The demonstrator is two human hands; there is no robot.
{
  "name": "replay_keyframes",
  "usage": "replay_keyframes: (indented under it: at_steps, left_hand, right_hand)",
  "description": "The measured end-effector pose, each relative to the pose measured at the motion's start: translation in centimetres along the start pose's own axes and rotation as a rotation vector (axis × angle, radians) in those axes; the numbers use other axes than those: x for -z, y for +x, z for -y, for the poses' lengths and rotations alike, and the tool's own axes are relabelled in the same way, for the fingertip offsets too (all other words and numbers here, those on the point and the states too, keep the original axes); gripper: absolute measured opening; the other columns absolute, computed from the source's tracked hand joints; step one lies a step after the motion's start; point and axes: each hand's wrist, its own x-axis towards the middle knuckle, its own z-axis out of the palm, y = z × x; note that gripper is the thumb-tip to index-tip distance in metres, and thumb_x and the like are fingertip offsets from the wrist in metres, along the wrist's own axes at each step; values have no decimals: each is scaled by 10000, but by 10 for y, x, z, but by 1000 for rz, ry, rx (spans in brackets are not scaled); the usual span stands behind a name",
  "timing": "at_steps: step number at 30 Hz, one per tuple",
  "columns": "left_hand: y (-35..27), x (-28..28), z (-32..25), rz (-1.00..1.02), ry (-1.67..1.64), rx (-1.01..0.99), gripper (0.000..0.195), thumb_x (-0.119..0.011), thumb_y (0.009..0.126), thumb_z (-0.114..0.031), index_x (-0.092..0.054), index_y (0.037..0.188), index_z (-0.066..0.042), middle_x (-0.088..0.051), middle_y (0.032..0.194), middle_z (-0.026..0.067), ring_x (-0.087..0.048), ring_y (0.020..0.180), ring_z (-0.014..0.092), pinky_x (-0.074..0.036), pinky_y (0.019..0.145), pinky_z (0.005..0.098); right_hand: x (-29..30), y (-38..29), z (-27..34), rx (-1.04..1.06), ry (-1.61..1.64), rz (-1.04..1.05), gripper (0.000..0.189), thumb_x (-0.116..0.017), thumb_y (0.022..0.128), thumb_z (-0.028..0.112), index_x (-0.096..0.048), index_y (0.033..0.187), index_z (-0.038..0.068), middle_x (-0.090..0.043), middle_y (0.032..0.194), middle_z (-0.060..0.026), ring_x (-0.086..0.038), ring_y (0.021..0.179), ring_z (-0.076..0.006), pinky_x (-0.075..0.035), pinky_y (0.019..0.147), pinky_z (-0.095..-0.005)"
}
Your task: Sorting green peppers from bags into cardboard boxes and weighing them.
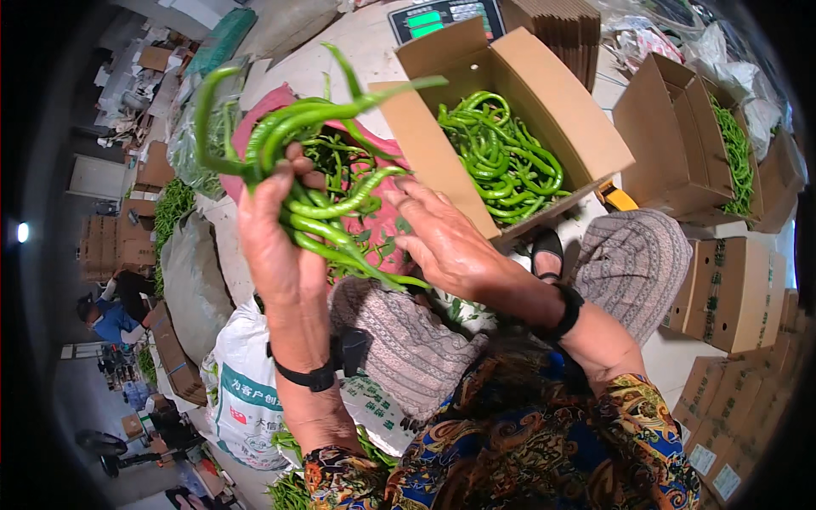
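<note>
A bunch of long, curled green chili peppers [280,137] is gripped in my left hand [280,236], raised over a pink sack [376,217]. Some pepper tips are blurred. Beside the bunch, my right hand [446,245] has its fingers spread and holds nothing that I can see. Its fingertips are close to the pepper ends; whether they touch is unclear. More peppers with stems and leaves lie in the pink sack below. To the right of it stands an open cardboard box [561,108], its flaps up, with curled green peppers [503,159] inside.
A digital scale [440,22] sits behind the box, next to stacked flat cardboard [554,32]. Other boxes [669,134] stand at right, one holding peppers. A yellow tape dispenser [617,196] is by the box corner. White sack [245,382] at lower left; a person [115,319] sits far left.
</note>
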Motion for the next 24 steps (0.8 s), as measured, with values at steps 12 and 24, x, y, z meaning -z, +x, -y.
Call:
replay_keyframes:
  at_steps: [12, 24]
  left_hand:
    - [-11, -31, 35, 531, 1262, -563, 715, -646, 721, -89, -371, 1375, -1, -510, 1244, 202, -478, 1155, 351, -404, 966, 410]
    - [-4, -42, 38, 681, 1174, -367, 881, -695, 754, -111, -176, 1452, 34, -405, 1387, 235, -418, 1283, 328, -319, 1078, 383]
  right_hand:
    - [22, 35, 39, -336, 918, 31, 644, -651, 868, 364, -368, 1330, 16, -493, 1203, -114, -507, 1056, -166, -455, 856, -305]
    - [74, 58, -3, -600, 1120, -107, 386, -679, 806, 26, -531, 1162, -2, -651, 991, -88, -648, 860, -168, -544, 762, -296]
